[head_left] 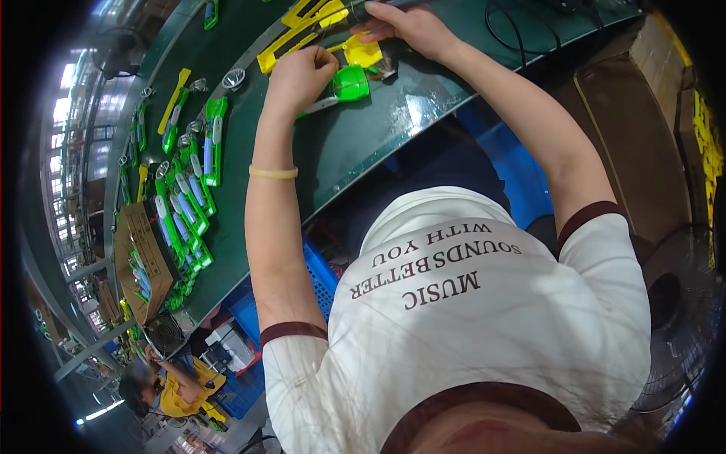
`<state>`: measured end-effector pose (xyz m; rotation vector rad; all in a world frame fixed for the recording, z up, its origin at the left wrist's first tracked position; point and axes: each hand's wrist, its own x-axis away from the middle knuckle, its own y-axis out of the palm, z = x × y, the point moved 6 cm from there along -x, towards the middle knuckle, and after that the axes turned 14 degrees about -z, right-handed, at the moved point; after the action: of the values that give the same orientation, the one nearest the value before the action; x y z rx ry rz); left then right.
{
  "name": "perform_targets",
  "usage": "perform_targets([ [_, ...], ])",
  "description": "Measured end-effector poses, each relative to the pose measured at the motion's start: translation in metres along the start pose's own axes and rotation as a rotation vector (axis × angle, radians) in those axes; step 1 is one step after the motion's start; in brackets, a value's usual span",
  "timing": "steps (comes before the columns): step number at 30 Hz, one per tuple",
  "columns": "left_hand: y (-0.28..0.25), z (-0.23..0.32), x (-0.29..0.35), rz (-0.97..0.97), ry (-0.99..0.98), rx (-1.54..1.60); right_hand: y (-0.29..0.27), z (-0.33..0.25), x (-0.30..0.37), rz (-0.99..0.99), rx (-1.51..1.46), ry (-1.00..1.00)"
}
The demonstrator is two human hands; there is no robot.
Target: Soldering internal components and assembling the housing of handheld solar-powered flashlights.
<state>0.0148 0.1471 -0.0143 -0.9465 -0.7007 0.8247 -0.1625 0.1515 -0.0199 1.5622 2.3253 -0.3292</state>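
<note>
My left hand [299,82] is closed in a pinch over the green bench, beside a green plastic housing [351,84] with a pale grey handle; what its fingertips hold is too small to make out. My right hand [412,30] is closed around a dark, rod-like tool [357,11], whose thin tip points left toward the left hand. Just beyond the green housing lies a yellow plastic piece [364,51], close under the right fingers. Long yellow plastic shells [291,41] rest past the left hand. A small clear part [386,69] sits by the housing's right side.
Many green-and-grey handheld housings [181,208] cover the bench's left side, with round silver reflectors [234,79] among them. A cardboard box [144,261] stands at the left edge. Black cables [507,30] lie at the far right. Fans and a person in yellow [185,390] are nearby.
</note>
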Motion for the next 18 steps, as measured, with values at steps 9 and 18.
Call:
perform_targets([
  [9,-0.001,0.006,-0.004,-0.039,-0.005,0.094,-0.007,0.021,-0.005,-0.031,-0.133,0.015],
  [18,-0.022,0.011,0.02,0.172,0.183,0.193,-0.002,0.029,0.0,-0.02,-0.392,0.101],
])
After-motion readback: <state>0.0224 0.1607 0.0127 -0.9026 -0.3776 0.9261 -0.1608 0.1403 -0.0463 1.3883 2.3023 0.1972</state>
